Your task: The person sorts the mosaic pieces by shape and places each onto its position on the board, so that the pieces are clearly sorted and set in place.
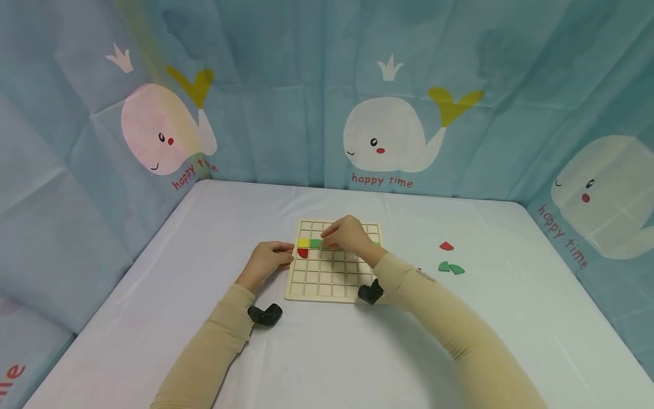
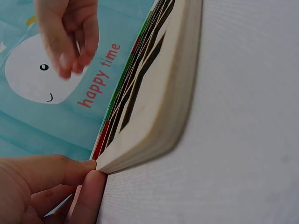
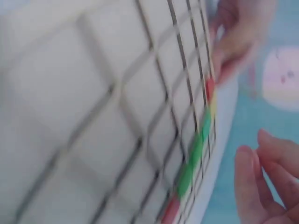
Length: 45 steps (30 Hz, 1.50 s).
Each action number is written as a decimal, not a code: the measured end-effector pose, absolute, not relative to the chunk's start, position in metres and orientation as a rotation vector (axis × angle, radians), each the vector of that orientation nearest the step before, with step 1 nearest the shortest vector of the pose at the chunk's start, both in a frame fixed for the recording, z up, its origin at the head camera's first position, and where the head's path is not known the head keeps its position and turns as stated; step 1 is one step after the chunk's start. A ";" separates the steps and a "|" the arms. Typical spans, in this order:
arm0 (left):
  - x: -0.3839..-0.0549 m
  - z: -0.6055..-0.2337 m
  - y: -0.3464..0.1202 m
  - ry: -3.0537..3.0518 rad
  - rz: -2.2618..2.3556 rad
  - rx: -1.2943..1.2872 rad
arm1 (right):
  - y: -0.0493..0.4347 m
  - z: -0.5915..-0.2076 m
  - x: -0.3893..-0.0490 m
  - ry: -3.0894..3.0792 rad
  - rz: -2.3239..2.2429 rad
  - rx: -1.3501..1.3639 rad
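Left hand (image 1: 265, 262) pinches the grid board (image 1: 326, 277) at its edge! Right hand (image 1: 349, 234) hovers above it, fingers bent; can't tell if gripping.

The left hand (image 1: 265, 262) pinches with slightly bent fingers, the left forearm (image 1: 217, 341) running back behind that grip. To the right of the pinch and raised above it, the right hand (image 1: 349, 234) points its fingers leftward, thumb and fingertips drawn close together, the right forearm (image 1: 460, 335) slanting back behind them.
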<state>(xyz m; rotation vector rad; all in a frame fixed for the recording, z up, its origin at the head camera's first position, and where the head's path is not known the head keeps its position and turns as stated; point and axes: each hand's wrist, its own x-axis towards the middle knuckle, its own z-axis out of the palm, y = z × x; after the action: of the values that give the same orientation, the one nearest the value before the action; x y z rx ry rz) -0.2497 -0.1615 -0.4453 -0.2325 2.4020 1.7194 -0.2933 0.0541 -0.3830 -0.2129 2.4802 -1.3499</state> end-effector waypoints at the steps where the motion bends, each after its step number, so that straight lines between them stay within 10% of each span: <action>1: -0.250 -0.445 -0.162 2.402 1.722 -0.232 | 0.063 -0.380 -0.295 2.468 -1.365 -0.194; 45: -0.248 -0.445 -0.161 2.401 1.741 -0.233 | 0.311 -0.393 -0.317 2.616 -1.119 0.262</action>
<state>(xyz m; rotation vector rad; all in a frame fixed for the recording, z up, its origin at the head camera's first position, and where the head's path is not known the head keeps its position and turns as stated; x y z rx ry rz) -0.2484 -0.1611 -0.4449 -0.2334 2.4007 1.7409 -0.3172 0.3110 -0.3932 0.2622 2.6157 -1.1189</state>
